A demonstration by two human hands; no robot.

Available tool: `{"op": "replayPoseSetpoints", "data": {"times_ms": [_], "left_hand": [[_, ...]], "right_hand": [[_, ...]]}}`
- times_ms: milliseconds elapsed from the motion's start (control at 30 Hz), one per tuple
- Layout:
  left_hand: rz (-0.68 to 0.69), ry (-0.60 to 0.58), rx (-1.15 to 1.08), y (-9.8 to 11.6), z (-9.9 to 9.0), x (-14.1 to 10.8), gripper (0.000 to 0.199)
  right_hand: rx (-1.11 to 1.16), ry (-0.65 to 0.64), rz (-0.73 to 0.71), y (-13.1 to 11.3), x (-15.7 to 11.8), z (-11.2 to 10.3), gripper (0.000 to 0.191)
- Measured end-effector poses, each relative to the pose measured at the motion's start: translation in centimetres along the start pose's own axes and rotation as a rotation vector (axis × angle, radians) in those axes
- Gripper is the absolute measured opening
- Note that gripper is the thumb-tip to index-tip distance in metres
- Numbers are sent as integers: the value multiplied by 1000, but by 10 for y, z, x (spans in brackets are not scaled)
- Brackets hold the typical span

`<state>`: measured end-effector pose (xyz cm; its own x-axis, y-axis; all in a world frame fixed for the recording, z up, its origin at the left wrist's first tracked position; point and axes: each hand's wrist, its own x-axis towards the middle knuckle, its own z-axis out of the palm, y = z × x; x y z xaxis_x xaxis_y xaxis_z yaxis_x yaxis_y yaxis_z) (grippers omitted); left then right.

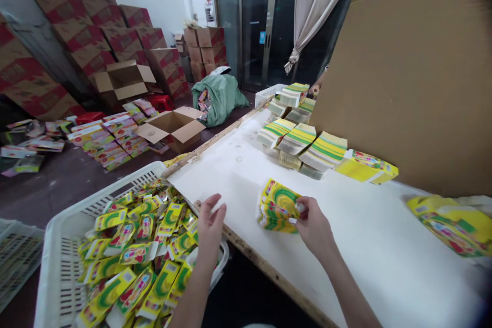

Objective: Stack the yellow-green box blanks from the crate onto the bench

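Note:
My right hand (313,223) pinches the right edge of a small fanned stack of flat yellow-and-green cartons (279,207) over the white tabletop. Near the table's front edge is my left hand (211,220), its fingers apart and slightly curled, with nothing visible in them. Below and left of it, a white plastic basket (57,236) is heaped with small folded yellow cartons (154,251). Farther back on the table stand stacks of flat cartons (295,138), edges up. A larger yellow box (367,166) lies beside them on the right.
A tall cardboard sheet (407,82) rises along the table's right side, near a yellow printed bag (453,223). Another person's hand (315,88) shows at the far end. On the floor are an open carton (172,125), a green sack (221,97) and stacked boxes (111,138).

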<state>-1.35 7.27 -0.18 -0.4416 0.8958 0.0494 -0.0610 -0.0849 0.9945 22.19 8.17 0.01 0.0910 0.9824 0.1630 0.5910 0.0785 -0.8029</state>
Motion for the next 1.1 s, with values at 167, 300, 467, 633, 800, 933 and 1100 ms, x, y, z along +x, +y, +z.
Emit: {"op": "replayPoseSetpoints", "data": {"times_ms": [167, 300, 467, 633, 800, 933, 1100], "left_hand": [[-312, -268, -507, 0, 44, -34, 43], [-347, -312, -538, 15, 58, -42, 40], [-58, -329, -314, 18, 54, -42, 29], [-167, -244, -497, 6, 62, -45, 37], [-361, -145, -766, 11, 72, -43, 32], [-409, -124, -841, 17, 72, -43, 27], [-397, -196, -854, 20, 72, -47, 29]], "right_hand": [[430, -181, -73, -35, -20, 11, 37], [555, -218, -24, -42, -30, 26, 37], [554, -145, 33, -41, -28, 31, 31], [713, -175, 44, -42, -26, 28, 37], [809, -302, 43, -40, -31, 25, 52], [787, -321, 28, -52, -41, 23, 56], [910, -419, 57, -63, -47, 24, 72]]}}
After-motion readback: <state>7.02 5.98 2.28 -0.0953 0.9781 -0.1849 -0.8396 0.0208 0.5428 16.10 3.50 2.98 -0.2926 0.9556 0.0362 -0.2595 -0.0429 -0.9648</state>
